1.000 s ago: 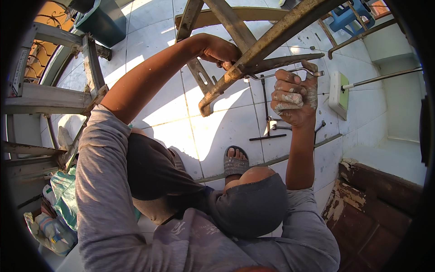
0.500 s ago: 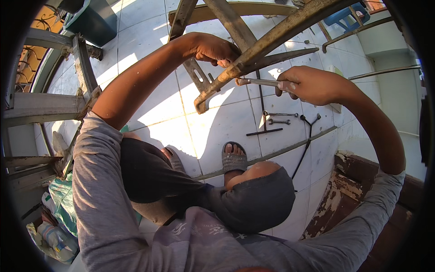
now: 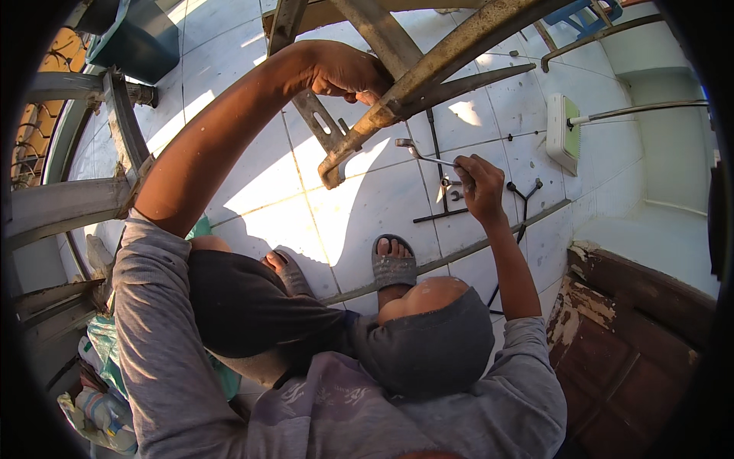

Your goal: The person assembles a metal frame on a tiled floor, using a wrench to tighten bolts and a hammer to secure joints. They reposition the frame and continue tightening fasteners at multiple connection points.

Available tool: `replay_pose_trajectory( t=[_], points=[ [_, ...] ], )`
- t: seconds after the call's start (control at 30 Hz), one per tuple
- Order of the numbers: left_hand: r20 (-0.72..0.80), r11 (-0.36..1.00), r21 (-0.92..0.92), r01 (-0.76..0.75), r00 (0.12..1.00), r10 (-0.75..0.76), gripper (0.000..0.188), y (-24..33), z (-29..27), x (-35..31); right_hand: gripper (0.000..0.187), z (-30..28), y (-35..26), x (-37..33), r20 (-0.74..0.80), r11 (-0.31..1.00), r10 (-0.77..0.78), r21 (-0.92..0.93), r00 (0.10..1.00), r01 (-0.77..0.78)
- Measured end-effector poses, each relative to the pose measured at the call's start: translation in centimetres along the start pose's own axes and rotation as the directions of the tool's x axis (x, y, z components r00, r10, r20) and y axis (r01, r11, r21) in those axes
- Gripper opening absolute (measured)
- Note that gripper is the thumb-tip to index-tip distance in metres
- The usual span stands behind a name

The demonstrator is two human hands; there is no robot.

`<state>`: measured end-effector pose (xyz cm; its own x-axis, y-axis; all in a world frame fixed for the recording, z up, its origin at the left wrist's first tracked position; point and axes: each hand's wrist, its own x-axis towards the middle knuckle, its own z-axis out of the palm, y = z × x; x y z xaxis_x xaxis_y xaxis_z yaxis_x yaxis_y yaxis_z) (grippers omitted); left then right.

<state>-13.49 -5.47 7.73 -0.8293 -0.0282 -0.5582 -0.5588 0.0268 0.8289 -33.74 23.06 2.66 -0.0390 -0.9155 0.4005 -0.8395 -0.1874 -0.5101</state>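
Our left hand [image 3: 348, 74]: at metal frame [image 3: 459, 55], perhaps steadying; grasp unclear | our right hand [image 3: 482, 187]: near frame, pinching wrench [image 3: 437, 160] endwise, leaving head free

Apparently a home's porch or patio: sunlit white-tiled floor [image 3: 367, 210], peeling brown panelled door [image 3: 612, 359], long-handled mop [image 3: 563, 136], 1 dark green bin [image 3: 139, 44].

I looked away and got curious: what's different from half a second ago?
The right hand has drawn back and a little left, keeping the wrench, which now slants. Nothing was let go. The left hand stays at the metal frame; the T-shaped tool stays on the floor.
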Motion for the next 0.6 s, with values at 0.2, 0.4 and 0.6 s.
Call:
replay_pose_trajectory(
  t=[0.2,0.4,0.6],
  points=[
    [0.022,0.994,0.044,-0.104,0.994,0.103,0.013,0.4,0.4,-0.4,0.015,-3.6,2.7,6.5,0.085,0.955,-0.229,-0.171,0.970,0.241],
    [-0.055,0.994,0.048,-0.096,0.994,0.099,0.024,1.0,1.2,-1.2,0.016,-4.0,4.0,7.1,0.125,0.922,-0.287,-0.233,0.950,0.309],
    [-0.027,0.995,0.079,-0.064,0.997,0.066,0.043,1.6,0.9,-1.5,0.016,-5.2,3.2,9.5,0.141,0.884,-0.352,-0.275,0.925,0.378]
  ],
)
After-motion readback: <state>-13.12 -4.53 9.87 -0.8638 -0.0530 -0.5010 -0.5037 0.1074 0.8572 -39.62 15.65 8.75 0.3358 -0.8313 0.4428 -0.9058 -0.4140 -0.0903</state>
